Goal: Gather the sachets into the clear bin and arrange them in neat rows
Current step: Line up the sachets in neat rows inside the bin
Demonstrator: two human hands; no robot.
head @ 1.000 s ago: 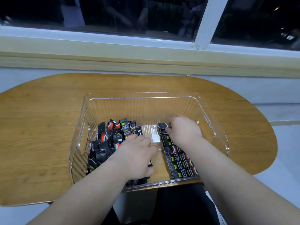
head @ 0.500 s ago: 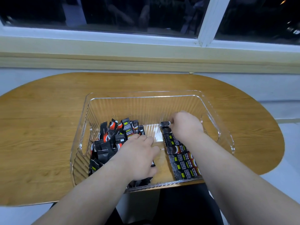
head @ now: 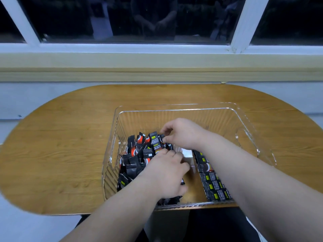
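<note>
A clear bin point(head: 176, 111) stands on the wooden table. A loose pile of black and red sachets point(head: 138, 154) fills its left half. Along the right side of the bin floor lies a flat row of sachets point(head: 214, 185). My left hand point(head: 166, 173) lies palm down on the near part of the pile, its fingers curled round a bunch of sachets. My right hand point(head: 181, 133) reaches across to the far edge of the pile, and its fingertips pinch one upright sachet point(head: 163, 139). My right forearm hides the far end of the row.
The oval wooden table point(head: 61, 145) sits against a wall under a window sill point(head: 157, 67). The bin has a cut-out handle on each short side. The table's near edge runs just under the bin's front wall.
My right hand left the far end of the flat row and moved left to the pile, where it now pinches a sachet. My left hand stayed on the pile. The view shifted left.
</note>
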